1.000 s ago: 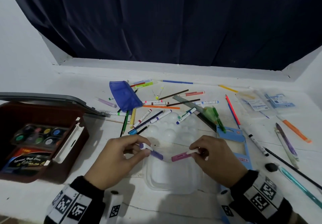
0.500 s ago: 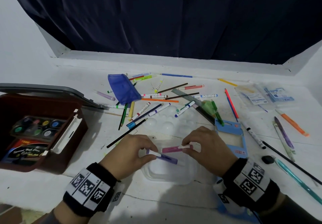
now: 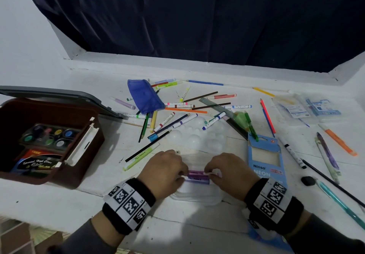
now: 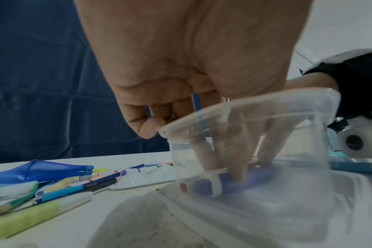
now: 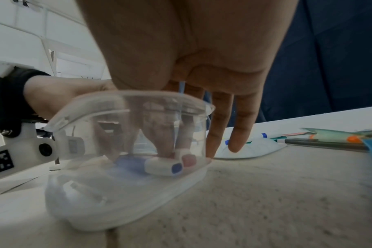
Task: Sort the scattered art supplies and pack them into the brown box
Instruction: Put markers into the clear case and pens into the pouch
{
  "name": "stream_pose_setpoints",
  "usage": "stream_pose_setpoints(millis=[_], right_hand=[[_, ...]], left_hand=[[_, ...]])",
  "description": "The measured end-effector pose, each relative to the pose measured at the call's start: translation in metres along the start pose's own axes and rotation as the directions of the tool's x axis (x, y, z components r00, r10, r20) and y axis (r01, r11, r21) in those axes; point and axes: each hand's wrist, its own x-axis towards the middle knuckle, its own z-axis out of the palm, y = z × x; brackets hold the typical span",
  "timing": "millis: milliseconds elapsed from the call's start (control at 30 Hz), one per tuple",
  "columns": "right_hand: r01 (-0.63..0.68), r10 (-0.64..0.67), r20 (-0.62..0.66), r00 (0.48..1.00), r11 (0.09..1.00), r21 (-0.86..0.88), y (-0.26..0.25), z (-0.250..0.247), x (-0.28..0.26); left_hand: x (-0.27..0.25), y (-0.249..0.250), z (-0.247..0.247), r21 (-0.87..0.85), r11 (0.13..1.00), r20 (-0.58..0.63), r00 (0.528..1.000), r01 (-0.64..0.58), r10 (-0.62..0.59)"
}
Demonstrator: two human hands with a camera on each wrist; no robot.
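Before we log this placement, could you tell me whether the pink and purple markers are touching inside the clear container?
Touching. In the right wrist view the purple marker and pink marker lie side by side, end caps pressed together, with no gap on the clear container floor.

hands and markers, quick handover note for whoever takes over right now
Left hand: fingertips down inside the clear plastic tray, on the purple marker.
Right hand: fingertips on the pink marker in the same tray.
Both markers lie side by side on the tray floor; from these views I cannot tell whether the fingers grip or only press them.
Brown box stands open at left, holding a paint set.
Done: two markers in the tray.
Left: the scattered pens and pencils, blue pouch, ruler and Neon pencil box are not yet packed; the tray itself is outside the box.
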Motion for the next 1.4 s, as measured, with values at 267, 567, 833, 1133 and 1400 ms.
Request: stream_pose_setpoints(millis=[267,567,833,1133,1400], right_hand=[[0.055,-0.050,-0.086,0.995,0.997,0.059,-0.004,-0.010,-0.005],[0.286,-0.240,-0.264,0.934,0.946,0.154,-0.021,-0.066,0.034],[0.416,-0.417,0.053,0.907,0.909,0.034,-0.029,-0.063,0.114],[0.655,-0.641,0.181,0.746,0.755,-0.028,-0.046,-0.031,0.177],[0.643,-0.564,0.443,0.697,0.765,-0.037,-0.071,-0.015,0.211]], left_hand=[[-0.017,0.001,-0.007,-0.336,0.941,-0.227,0.973,-0.042,-0.037],[-0.076,-0.052,-0.034,-0.496,0.849,-0.287,0.889,0.182,-0.358],[-0.098,-0.087,-0.016,-0.110,0.925,0.034,0.932,0.363,-0.362],[-0.094,-0.084,-0.024,-0.226,0.886,0.016,0.911,0.404,-0.411],[-0.092,-0.054,-0.049,-0.734,0.625,-0.263,0.737,0.266,-0.623]])
